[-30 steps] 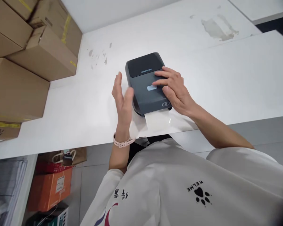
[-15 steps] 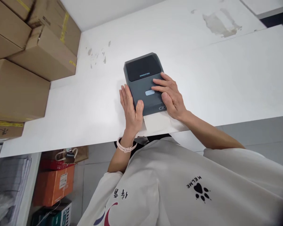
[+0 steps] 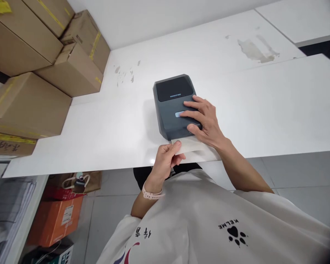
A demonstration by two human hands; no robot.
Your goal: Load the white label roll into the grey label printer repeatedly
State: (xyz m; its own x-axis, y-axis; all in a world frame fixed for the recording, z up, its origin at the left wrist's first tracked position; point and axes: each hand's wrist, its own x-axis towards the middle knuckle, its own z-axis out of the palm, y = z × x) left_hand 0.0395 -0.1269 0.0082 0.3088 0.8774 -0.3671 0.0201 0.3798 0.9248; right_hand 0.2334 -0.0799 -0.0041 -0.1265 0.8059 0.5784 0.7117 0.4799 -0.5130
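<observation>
A dark grey label printer (image 3: 173, 101) sits near the front edge of a white table (image 3: 264, 106). A strip of white label paper (image 3: 191, 145) comes out of its front slot. My left hand (image 3: 166, 161), with a pink watch on the wrist, pinches the left corner of that paper at the table's edge. My right hand (image 3: 205, 121) lies flat on the printer's lid, fingers spread over its small light window.
Brown cardboard boxes (image 3: 41, 69) are stacked at the table's left and back left. Scuffed patches mark the tabletop at the back right (image 3: 254, 49). Under the table on the left stand an orange box (image 3: 55, 222) and a paper bag (image 3: 79, 181).
My left hand left the printer's left side, dropped to the front and took hold of the paper's corner. My right hand stayed on the lid. The view shifted slightly.
</observation>
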